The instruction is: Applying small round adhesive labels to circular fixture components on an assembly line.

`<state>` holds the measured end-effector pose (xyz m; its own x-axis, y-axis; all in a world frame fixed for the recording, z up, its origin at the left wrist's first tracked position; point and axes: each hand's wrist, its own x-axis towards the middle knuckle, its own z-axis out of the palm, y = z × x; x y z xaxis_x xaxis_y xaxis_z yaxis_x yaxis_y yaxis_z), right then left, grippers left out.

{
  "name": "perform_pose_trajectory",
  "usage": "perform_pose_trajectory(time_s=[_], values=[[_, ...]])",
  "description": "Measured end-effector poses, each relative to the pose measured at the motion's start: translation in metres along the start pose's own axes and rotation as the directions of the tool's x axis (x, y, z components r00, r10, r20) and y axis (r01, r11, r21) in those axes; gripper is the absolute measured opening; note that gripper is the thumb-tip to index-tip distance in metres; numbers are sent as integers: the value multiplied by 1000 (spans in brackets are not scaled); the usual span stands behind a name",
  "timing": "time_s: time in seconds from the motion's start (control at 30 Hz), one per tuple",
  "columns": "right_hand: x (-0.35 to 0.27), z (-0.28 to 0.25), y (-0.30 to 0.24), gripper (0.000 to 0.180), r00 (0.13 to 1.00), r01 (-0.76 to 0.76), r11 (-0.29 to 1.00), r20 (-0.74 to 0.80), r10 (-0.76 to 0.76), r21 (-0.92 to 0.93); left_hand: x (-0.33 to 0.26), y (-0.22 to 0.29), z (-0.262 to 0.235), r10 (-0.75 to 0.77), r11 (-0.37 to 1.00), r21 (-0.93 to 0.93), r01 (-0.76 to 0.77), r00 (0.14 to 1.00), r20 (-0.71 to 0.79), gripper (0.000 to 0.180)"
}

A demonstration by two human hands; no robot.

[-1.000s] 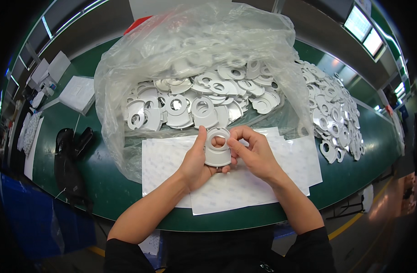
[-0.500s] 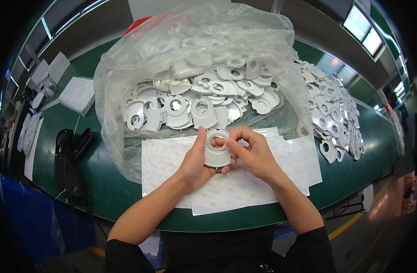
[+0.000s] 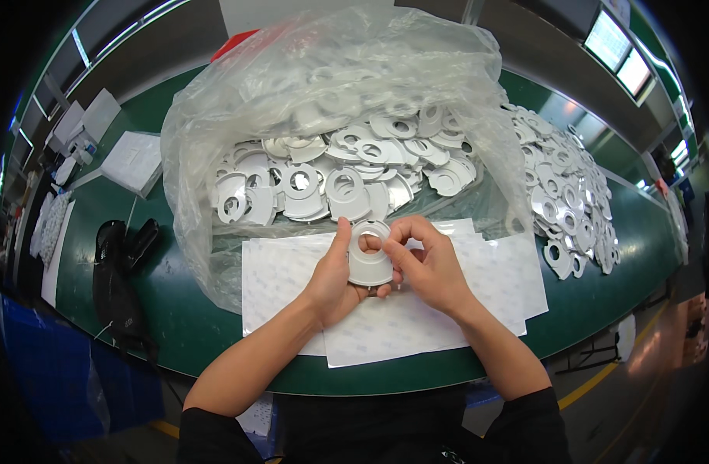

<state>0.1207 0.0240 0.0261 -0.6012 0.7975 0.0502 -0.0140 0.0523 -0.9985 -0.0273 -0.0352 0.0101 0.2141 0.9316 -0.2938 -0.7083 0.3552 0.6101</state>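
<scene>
Between my hands is a white plastic part with a round ring at its top and a wider curved base. My left hand grips it from the left, thumb along the edge and fingers behind and under it. The fingers of my right hand are closed in a pinch at the ring's right rim, touching the part. Whether something small sits in that pinch I cannot make out. Beneath both hands lie overlapping white paper sheets. Just beyond them, many similar white parts fill a large clear plastic bag.
A heap of more white parts lies on the green table at the right. At the left are a black bag-like item and a white packet. Blue bins or sheeting stand below the table's left edge.
My right hand's fingers have shifted slightly along the ring's right rim. The part stays in my left hand, almost unmoved.
</scene>
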Motion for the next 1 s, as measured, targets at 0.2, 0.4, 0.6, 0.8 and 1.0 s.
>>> perform_pose_trajectory(time_s=[0.2, 0.4, 0.6, 0.8, 1.0], values=[[-1, 2, -1, 11, 989, 122, 973, -52, -135, -196, 0, -1, -1, 15, 1000, 3, -15, 1000, 25, 66], [-1, -3, -7, 17, 819, 429, 537, 61, -571, -726, 0, -2, -1, 37, 999, -40, -37, 999, -6, 64], [-1, 1, -8, 21, 952, 190, 917, -162, -259, -350, -1, -2, 2, 49, 999, 20, -49, 999, -2, 68], [2, -4, -8, 21, 986, -90, 995, -133, 95, 47, -1, -6, 3, 49, 991, 123, -54, 998, 44, 74], [4, -2, -11, 14, 979, -106, 993, -173, 113, 49, 0, -13, 2, 100, 949, 291, -119, 992, 79, 77]])
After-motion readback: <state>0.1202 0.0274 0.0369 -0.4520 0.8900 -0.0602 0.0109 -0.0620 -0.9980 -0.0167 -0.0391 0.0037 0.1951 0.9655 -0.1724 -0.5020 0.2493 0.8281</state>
